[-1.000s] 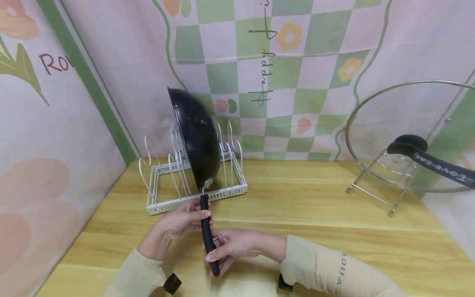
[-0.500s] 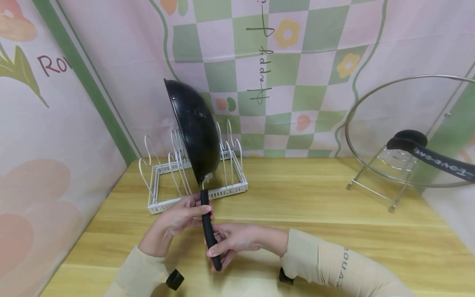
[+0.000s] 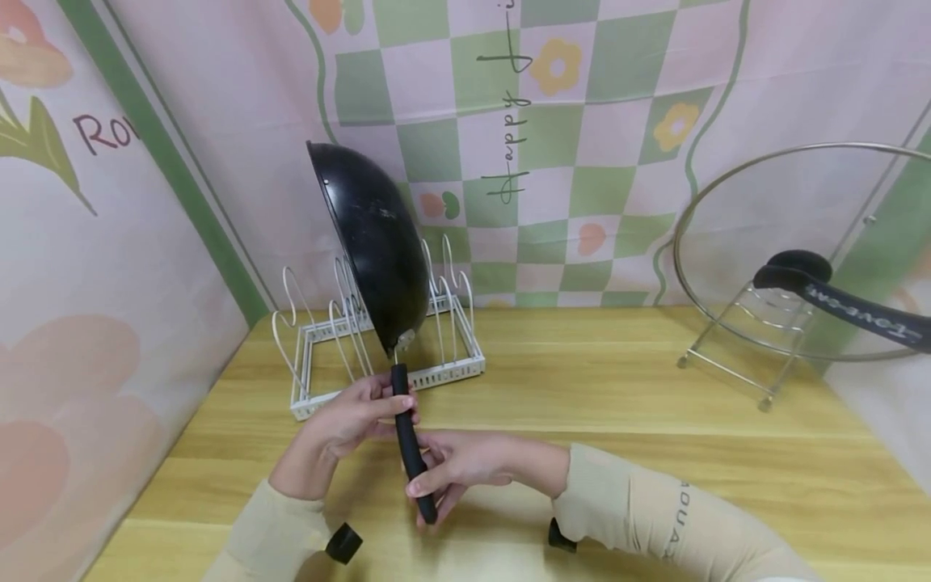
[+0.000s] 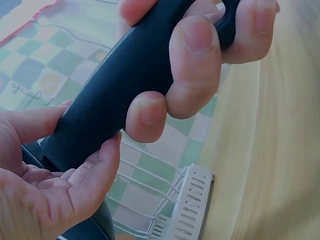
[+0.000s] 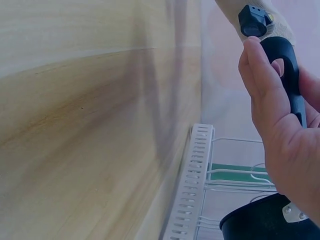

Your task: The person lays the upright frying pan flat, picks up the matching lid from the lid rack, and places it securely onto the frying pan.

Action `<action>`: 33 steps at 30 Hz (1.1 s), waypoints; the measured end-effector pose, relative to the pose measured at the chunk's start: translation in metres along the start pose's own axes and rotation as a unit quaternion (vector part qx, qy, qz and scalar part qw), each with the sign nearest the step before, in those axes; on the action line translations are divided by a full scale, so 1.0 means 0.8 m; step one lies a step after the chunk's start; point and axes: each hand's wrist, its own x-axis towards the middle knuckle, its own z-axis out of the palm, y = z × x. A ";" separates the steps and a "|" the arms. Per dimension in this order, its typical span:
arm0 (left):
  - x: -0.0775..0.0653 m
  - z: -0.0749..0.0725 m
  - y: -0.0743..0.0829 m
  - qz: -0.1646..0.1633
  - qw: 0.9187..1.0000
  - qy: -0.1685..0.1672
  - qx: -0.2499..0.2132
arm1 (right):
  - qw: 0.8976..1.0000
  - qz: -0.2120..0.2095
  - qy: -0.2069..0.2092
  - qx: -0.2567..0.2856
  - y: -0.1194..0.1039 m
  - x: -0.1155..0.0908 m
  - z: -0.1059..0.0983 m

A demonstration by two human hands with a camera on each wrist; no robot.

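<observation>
Pinching black handle (image 3: 408, 440) between fingers (image 4: 192, 65): left hand (image 3: 352, 416) nearest wok (image 3: 378, 234), right hand (image 3: 473, 461) near free end.

Left grip (image 3: 352, 416), a bare hand, set forward: wrist bent inward, thumb (image 3: 395, 406) laid to the right, fingers curled in a hold. Beige left sleeve (image 3: 269, 533) slants up from lower left, wrist uncovered. Right grip (image 3: 469, 465), also bare, just beside and nearer the body: thumb pointing left, fingers curled. Beige right sleeve (image 3: 647, 513), dark-lettered, enters from lower right; wrist uncovered.
</observation>
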 end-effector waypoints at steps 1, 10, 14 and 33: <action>0.000 0.000 0.001 0.000 1.000 0.001 0.001 | 1.000 0.000 0.001 -0.001 -0.001 -0.001 0.000; 0.001 0.003 0.008 0.012 1.000 -0.004 0.007 | 1.000 -0.007 -0.003 -0.010 -0.005 -0.006 -0.001; -0.001 0.003 0.009 0.014 1.000 -0.003 0.006 | 1.000 -0.009 -0.009 -0.010 -0.007 -0.007 -0.001; -0.004 0.011 0.024 0.035 0.999 -0.005 -0.003 | 0.999 -0.018 -0.014 -0.023 -0.016 -0.017 -0.001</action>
